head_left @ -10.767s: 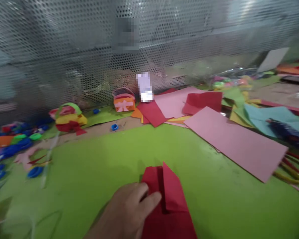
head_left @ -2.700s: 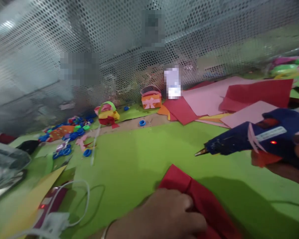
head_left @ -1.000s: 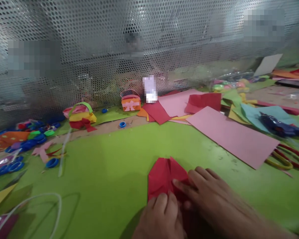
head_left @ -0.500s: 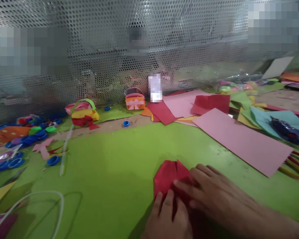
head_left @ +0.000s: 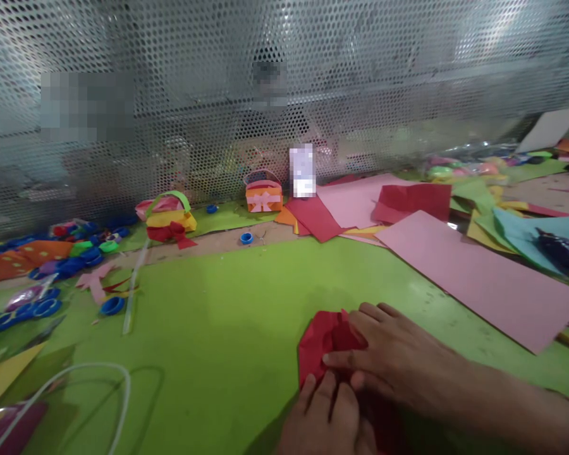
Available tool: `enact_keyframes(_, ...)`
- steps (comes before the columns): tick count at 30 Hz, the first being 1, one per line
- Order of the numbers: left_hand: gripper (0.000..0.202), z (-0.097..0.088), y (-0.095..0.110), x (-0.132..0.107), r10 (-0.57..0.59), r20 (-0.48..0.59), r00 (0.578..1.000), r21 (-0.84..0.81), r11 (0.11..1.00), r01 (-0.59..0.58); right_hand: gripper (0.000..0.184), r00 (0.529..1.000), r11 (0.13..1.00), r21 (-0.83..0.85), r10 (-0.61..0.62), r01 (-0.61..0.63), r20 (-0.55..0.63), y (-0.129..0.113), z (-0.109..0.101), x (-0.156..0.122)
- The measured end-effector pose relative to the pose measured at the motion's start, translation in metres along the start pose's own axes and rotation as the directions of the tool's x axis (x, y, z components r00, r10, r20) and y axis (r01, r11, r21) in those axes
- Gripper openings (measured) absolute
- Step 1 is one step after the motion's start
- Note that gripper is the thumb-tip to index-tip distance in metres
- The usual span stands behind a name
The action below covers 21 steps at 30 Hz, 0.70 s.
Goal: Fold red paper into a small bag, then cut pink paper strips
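A folded red paper (head_left: 320,341) lies on the big green sheet (head_left: 208,316) at the bottom middle. My right hand (head_left: 389,357) lies across the red paper from the right, fingers stretched out and pressed down on its folds. Below it, my left hand (head_left: 325,420) rests on the paper's near end, fingers flat and close together. Only the far tip of the red paper shows beyond my hands.
A long pink sheet (head_left: 478,278) lies to the right, a blue glue gun (head_left: 562,249) on teal paper past it. Red and pink sheets (head_left: 360,202), two small paper baskets (head_left: 168,218) (head_left: 264,194), blue bottle caps (head_left: 42,303) and a white cable (head_left: 80,385) lie around. A perforated metal screen (head_left: 284,95) closes the back.
Over the last second both hands have stayed pressed on the red paper, its tip now crumpled under my right fingers. Earlier my right hand held the glue gun, now lying at right.
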State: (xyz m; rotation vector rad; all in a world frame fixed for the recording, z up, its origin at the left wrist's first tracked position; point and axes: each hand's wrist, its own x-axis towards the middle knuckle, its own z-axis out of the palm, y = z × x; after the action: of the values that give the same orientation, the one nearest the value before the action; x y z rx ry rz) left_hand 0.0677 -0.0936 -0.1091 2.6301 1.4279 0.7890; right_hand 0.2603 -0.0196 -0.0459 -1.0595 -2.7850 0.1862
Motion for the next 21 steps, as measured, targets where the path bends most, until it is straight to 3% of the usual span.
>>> enact_keyframes(2,0.027,-0.007,0.003,0.007,-0.05,0.028,0.998,-0.026,0.998,0.051,0.028,0.998,0.998,0.019,0.06,-0.06,0.019,0.01,-0.001,0.0)
enact_keyframes(4,0.026,-0.013,0.0,0.016,-0.089,0.081,0.993,-0.067,0.993,0.095,0.032,0.985,0.985,0.022,0.17,-0.169,-0.04,0.021,0.001,-0.001)
enact_keyframes(7,0.029,-0.021,-0.012,0.029,-0.047,0.151,0.987,-0.146,0.987,0.07,0.03,0.954,0.962,0.067,0.272,-0.266,-0.122,0.03,0.006,-0.003)
enact_keyframes(10,0.032,-0.027,-0.027,0.038,0.123,0.142,0.982,-0.087,0.99,-0.112,0.024,0.96,0.964,0.109,0.255,-0.244,-0.11,0.025,0.009,-0.003)
enact_keyframes(13,0.041,-0.031,-0.036,0.042,0.267,0.186,0.946,0.073,0.956,-0.284,0.024,0.973,0.972,0.136,0.205,-0.19,-0.107,0.015,0.013,-0.003)
enact_keyframes(18,0.064,-0.032,-0.038,0.043,0.212,0.414,0.885,0.139,0.946,-0.292,0.011,0.983,0.995,-0.056,0.072,-0.082,-0.171,0.012,0.02,-0.002)
enact_keyframes(21,0.073,-0.03,-0.042,0.04,0.169,0.454,0.875,0.169,0.948,-0.271,0.01,0.981,0.996,-0.087,0.012,-0.029,-0.194,0.012,0.021,-0.001)
